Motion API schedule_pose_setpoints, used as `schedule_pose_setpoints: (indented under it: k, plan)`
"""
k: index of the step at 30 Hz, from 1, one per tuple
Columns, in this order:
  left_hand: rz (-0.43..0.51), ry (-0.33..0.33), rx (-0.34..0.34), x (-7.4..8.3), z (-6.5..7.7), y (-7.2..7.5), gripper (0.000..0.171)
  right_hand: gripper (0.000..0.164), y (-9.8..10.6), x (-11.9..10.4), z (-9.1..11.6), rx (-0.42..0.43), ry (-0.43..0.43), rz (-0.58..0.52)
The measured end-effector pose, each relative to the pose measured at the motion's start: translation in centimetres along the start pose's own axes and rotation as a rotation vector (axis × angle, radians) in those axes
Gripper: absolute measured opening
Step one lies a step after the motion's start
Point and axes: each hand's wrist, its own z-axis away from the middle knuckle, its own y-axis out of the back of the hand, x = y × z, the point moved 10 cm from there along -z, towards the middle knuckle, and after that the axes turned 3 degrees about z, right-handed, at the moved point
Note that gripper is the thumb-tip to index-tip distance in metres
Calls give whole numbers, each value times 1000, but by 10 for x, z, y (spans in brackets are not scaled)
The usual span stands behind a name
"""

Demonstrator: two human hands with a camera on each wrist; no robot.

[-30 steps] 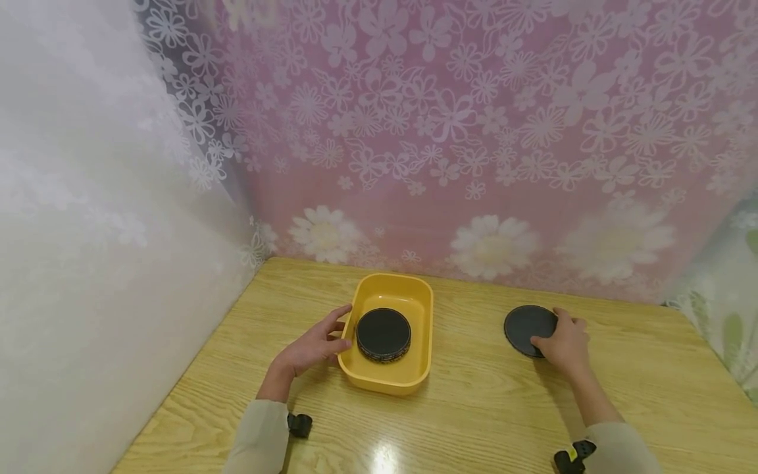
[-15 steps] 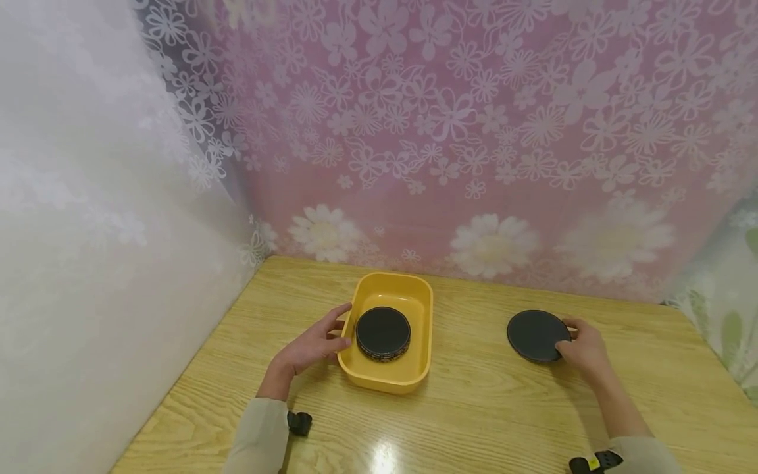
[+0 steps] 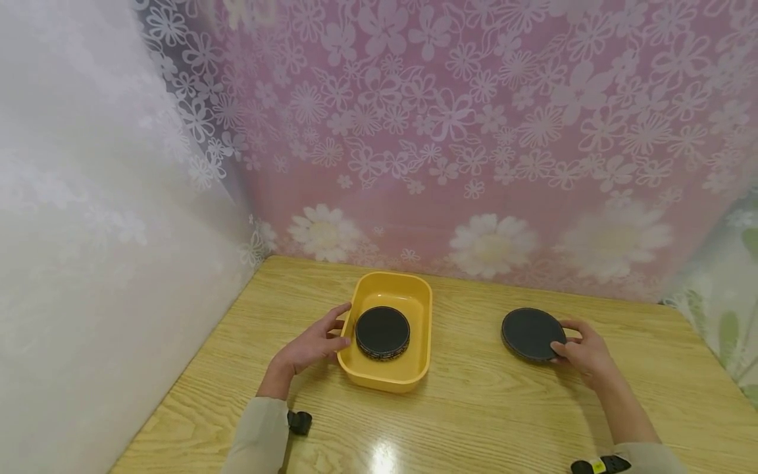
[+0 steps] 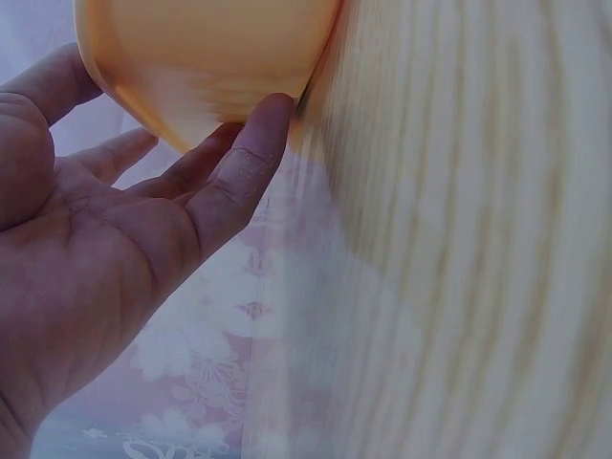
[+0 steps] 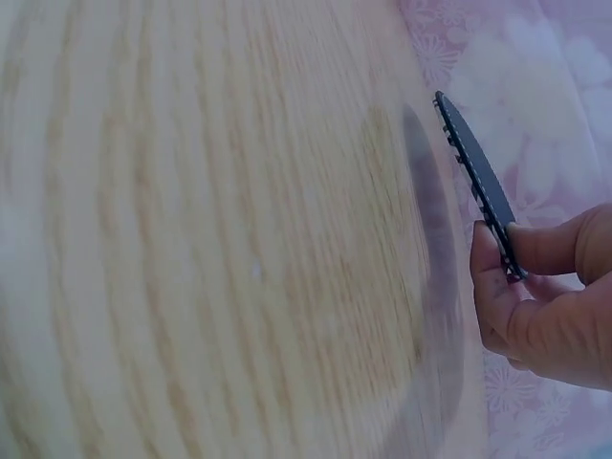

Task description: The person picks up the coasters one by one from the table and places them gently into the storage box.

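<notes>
A yellow rectangular plastic container (image 3: 420, 368) stands on the table, with a stack of round black coasters (image 3: 383, 330) inside, towards its left side. My left hand (image 3: 312, 341) holds the container's left side, thumb at the rim and fingers along the outer wall. In the left wrist view, fingertips touch the outside of the container (image 4: 210, 57). Over to the right, my right hand (image 3: 583, 355) pinches one black coaster (image 3: 531, 334) by its right edge, thumb on top. The right wrist view has this coaster (image 5: 475, 172) raised off the table, its shadow apart from it.
The wooden table (image 3: 468, 421) reaches back to a pink flowered cloth (image 3: 414, 210). A pale cloth wall (image 3: 118, 263) borders its left side, and another flowered cloth (image 3: 728, 322) hangs at the right.
My right hand has lifted the coaster from the table, drawing it slightly towards me and right, then a little back left. The left hand and the container have stayed in place.
</notes>
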Motion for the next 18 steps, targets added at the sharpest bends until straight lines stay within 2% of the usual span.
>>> schedule_pose_setpoints:
  k: [5,18]
  plan:
    - [-5,8,-2,0,0,-1,74,74,-10,-5,2,-46,6,-81]
    - [9,8,-14,-4,-2,-1,74,77,-42,-36,6,-118,63,-164]
